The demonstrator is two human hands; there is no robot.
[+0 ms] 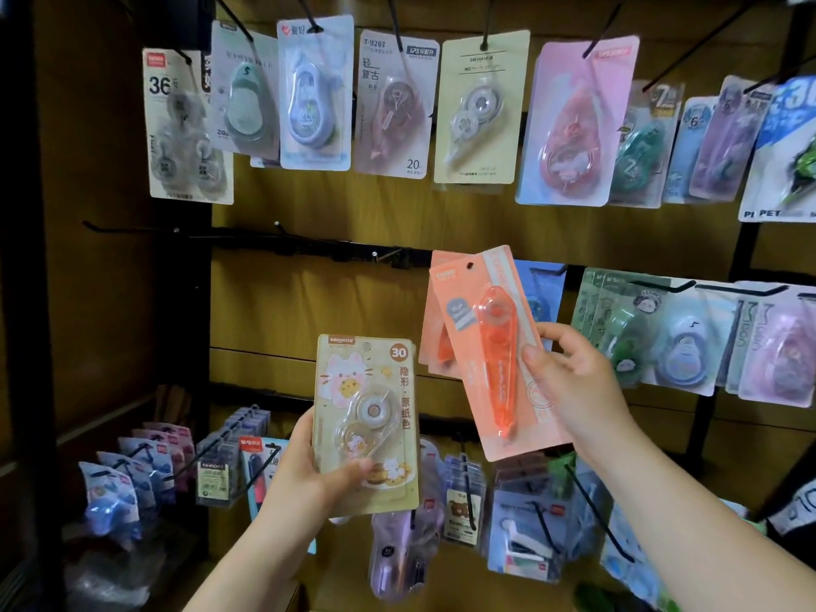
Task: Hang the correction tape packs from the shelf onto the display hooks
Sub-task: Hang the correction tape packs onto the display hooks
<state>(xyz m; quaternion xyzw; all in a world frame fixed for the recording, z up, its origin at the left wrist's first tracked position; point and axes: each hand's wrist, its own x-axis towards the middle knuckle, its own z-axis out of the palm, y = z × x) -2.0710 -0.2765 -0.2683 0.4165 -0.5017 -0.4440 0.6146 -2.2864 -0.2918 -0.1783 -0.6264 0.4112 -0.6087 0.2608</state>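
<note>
My left hand (pixel 315 472) grips a small stack of yellow correction tape packs (pixel 366 417) with a cat picture and a "30" badge, held upright by its lower left corner. My right hand (pixel 574 382) holds an orange correction tape pack (pixel 494 346) by its right edge, tilted left, its punched hole at the top. Behind it, more orange packs (pixel 435 329) hang on a middle-row hook. An empty black hook (pixel 379 257) sticks out of the middle rail, up and left of the orange pack.
The top row of hooks carries hanging packs such as a pink one (pixel 574 125) and a beige one (pixel 479 112). Green and purple packs (pixel 689 337) fill the middle row on the right. Lower hooks hold many blue and purple packs (pixel 525 519). A dark shelf post (pixel 26 302) stands at left.
</note>
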